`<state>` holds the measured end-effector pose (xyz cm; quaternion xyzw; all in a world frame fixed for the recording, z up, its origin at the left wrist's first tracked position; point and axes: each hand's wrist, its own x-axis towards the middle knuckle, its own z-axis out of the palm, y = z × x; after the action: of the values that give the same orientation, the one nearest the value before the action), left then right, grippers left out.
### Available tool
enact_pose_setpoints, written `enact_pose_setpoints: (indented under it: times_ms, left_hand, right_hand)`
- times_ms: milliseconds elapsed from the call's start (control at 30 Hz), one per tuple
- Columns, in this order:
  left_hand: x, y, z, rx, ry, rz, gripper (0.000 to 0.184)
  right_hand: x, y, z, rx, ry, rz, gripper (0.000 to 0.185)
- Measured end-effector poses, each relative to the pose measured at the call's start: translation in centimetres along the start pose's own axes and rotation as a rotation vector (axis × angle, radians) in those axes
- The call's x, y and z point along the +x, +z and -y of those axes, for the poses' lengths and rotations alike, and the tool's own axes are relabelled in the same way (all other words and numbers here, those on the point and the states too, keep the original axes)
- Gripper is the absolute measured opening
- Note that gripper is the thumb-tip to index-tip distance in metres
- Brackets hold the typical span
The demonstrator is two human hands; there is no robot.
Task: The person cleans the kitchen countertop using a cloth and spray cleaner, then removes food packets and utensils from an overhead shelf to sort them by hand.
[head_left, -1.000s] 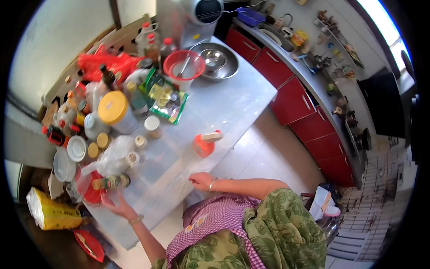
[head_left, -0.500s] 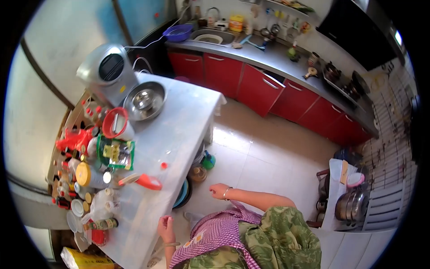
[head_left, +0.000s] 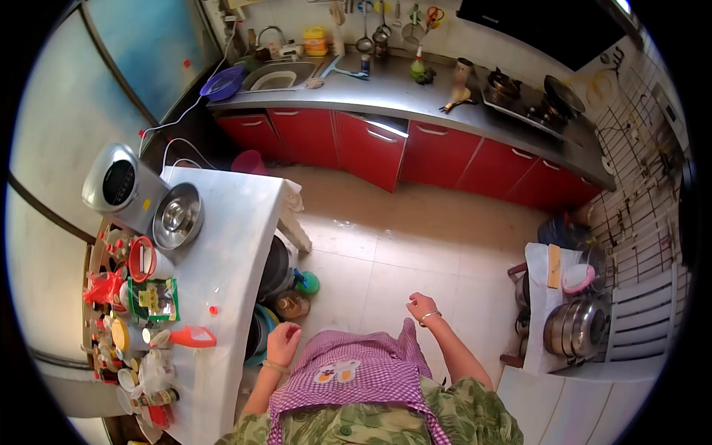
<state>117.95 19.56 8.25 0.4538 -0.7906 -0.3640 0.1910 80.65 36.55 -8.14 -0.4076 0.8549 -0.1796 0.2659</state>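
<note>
My left hand (head_left: 283,345), with a bracelet at its wrist, hangs just right of the white-covered table (head_left: 230,256). Its fingers are loosely bent and a little apart, and it holds nothing. Over the tiled floor my right hand (head_left: 421,305) is held in front of the purple checked apron (head_left: 345,356). The fingers of this hand are curled in, with nothing visible in them, and a bangle circles the wrist. Nearest the left hand are a blue basin (head_left: 261,334) under the table edge and a brown jug (head_left: 291,305) on the floor. Neither hand touches them.
On the table stand a silver appliance (head_left: 122,185), a steel bowl (head_left: 178,215), an orange-red scoop-like item (head_left: 194,337) and several bottles. Ahead runs a counter (head_left: 326,93) over red cabinets, one door (head_left: 371,148) ajar. At right a small stand (head_left: 541,297) carries a steel pot (head_left: 578,330).
The view has turned right and moved toward the counter. The table now lies further left in view. Both hands have shifted, the right one further forward from the body. Nothing was picked up.
</note>
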Motion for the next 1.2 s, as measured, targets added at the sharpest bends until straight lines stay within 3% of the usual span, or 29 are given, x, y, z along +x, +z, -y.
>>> enact_pose_setpoints:
  times_ms: [167,400,500,600,700,800,867,1033,1100,1167,1200]
  left_hand:
    - [9.6,3.4,-1.7,0.017,0.091,0.08,0.013]
    - [24.3,7.1,-2.9,-0.115,0.102,0.125,0.014]
    - [29.9,7.4,-2.7,-0.156,0.055,0.091,0.014]
    - [35.7,8.3,-1.3,-0.2,0.011,0.075,0.014]
    - [40.5,8.1,-2.4,-0.208,-0.002,0.065,0.014]
    - [44.6,7.8,-3.2,-0.182,-0.029,0.056,0.015]
    - [47.0,8.1,-3.3,-0.16,-0.061,0.041,0.015]
    - [50.6,9.6,-2.7,-0.105,-0.229,-0.007,0.014]
    - [51.9,10.7,-2.4,-0.054,-0.278,-0.032,0.015]
    - [53.3,12.1,-2.1,-0.028,-0.367,-0.059,0.015]
    - [54.0,12.6,-2.7,-0.017,-0.419,-0.065,0.015]
  right_hand:
    - [3.9,2.1,-6.8,0.17,0.111,0.006,0.031]
    - [15.3,-4.4,-6.3,0.132,0.135,-0.026,0.029]
    - [21.7,-7.0,-5.3,0.068,0.054,-0.071,0.028]
    - [30.1,-8.7,-3.5,0.224,-0.05,-0.152,0.025]
    - [37.0,-12.2,1.1,0.238,-0.05,-0.137,0.023]
    - [43.3,-15.0,4.7,0.334,-0.19,-0.15,0.022]
    - [48.2,-18.0,6.9,0.387,-0.149,-0.138,0.021]
    - [66.1,-25.3,8.9,0.409,-0.24,-0.198,0.022]
    - [75.5,-28.9,9.6,0.344,-0.08,-0.121,0.026]
    - [88.2,-29.3,7.6,0.354,-0.279,-0.415,0.031]
    - [91.9,-31.4,9.0,0.36,-0.271,-0.475,0.034]
